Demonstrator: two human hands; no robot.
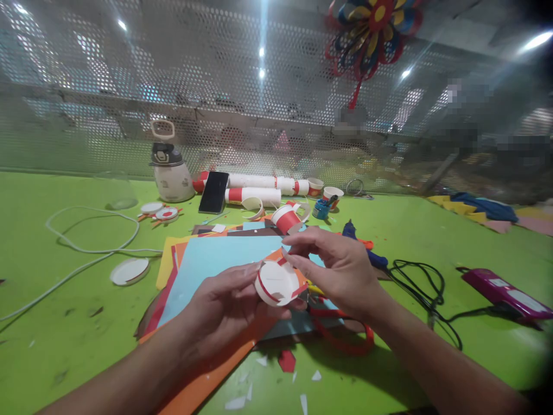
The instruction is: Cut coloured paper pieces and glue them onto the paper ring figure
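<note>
My left hand point(233, 297) is closed round the side of a cut-down paper cup base point(275, 281), a shallow white disc with a red-edged rim. At its upper right edge, my right hand point(334, 268) has thumb and fingers brought together near a small red strip of the rim; whether the fingertips grip it is hard to make out. Below my right hand lie orange-handled scissors point(365, 340), partly hidden. Under both hands is a stack of coloured paper with a light blue sheet point(207, 262) on top. Just beyond stands a tilted red-and-white paper cup point(286, 219).
At left are another cup base point(129, 271), a white cable point(82, 265) and a bottle point(173, 178). A phone point(214, 193) leans on paper-cup rolls point(254, 196). A blue glue gun point(375, 258), black cord point(415, 282) and purple device point(505, 294) lie right. Paper scraps point(287, 361) litter the front.
</note>
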